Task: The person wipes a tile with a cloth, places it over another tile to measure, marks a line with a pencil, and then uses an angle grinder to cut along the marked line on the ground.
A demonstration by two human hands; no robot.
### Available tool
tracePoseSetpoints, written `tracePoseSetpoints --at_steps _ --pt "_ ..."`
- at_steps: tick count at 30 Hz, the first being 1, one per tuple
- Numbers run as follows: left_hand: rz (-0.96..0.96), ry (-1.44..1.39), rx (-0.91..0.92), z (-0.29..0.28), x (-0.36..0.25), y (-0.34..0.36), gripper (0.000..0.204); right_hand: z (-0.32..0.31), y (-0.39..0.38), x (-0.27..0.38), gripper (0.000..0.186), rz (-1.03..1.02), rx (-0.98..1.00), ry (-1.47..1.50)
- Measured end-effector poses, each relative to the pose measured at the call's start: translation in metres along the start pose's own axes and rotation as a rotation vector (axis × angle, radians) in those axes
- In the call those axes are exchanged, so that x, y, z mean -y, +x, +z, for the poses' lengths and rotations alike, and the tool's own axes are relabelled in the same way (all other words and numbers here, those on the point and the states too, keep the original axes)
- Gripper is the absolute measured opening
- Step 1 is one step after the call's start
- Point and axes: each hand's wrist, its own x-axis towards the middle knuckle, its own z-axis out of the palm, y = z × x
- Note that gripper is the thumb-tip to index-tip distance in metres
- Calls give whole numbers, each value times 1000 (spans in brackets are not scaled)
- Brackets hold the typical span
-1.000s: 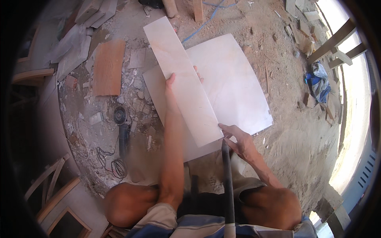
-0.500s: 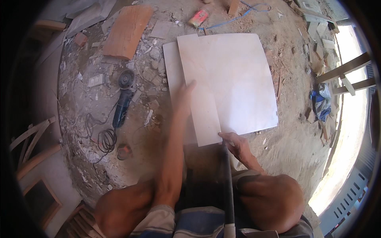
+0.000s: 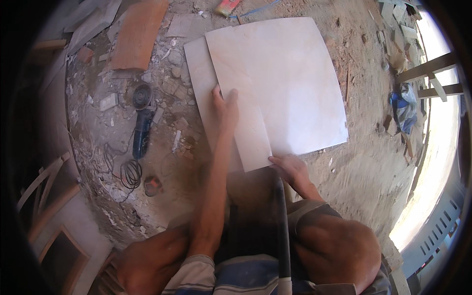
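A large pale square tile [image 3: 300, 83] lies on the sandy floor in front of my knees. A narrow pale strip [image 3: 246, 123] lies on its left part, over another pale piece [image 3: 196, 73] that sticks out to the left. My left hand [image 3: 225, 105] rests flat on the strip, fingers stretched forward. At the strip's near corner, my right hand [image 3: 292, 169] is closed on the top of a long dark bar [image 3: 281, 231] that runs down between my knees.
An angle grinder [image 3: 142, 123] with a coiled cable [image 3: 130, 172] lies in rubble to the left, and a small reddish can [image 3: 153, 186] sits near it. An orange board [image 3: 140, 34] lies at far left. Wooden frames [image 3: 44, 196] stand lower left. Blue cloth [image 3: 405, 105] and wooden rails [image 3: 432, 73] are at right.
The strip, slanted across the big tile a second ago, now lies along its left part. My left hand has come nearer with it. The right hand stays at the near corner.
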Motion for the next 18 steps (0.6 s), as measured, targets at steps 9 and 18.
tracePoseSetpoints --at_steps 9,18 --pt "132 379 -66 0 -12 -11 66 13 -17 -23 57 -163 -7 -260" --pt "76 641 -53 0 -16 -1 65 16 -18 -31 58 -139 -26 -176"
